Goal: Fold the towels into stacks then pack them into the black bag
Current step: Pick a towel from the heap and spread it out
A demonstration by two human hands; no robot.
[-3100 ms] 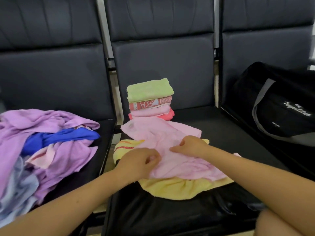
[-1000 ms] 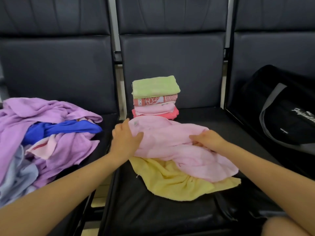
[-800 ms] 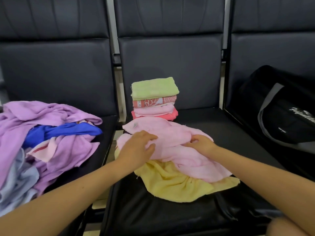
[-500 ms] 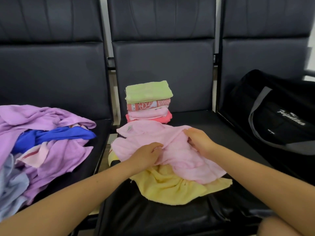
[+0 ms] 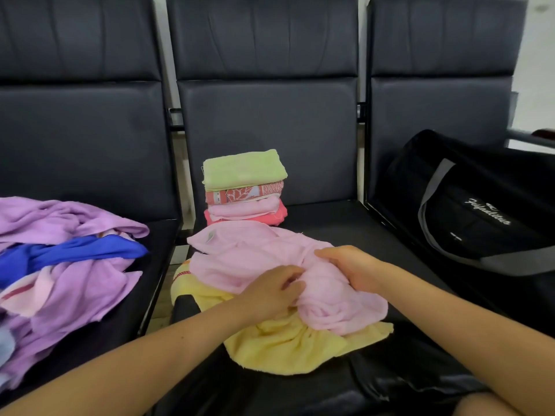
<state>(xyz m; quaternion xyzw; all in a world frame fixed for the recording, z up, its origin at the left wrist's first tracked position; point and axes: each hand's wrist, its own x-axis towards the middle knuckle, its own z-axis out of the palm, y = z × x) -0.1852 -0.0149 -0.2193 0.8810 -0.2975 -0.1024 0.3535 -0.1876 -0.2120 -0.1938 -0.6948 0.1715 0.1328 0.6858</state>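
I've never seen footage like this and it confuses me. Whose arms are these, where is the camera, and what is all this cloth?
There is no machine here. A person wears a camera on the head, looking forward and down, so the arms reaching in from the bottom are that person's own. They face a row of dark seats. The left hand and right hand both grip a crumpled pink towel, which lies on a yellow towel on the middle seat. Behind it stands a stack of folded towels, green on top. The left seat holds a loose pile of purple and blue cloth. A black bag sits on the right seat.
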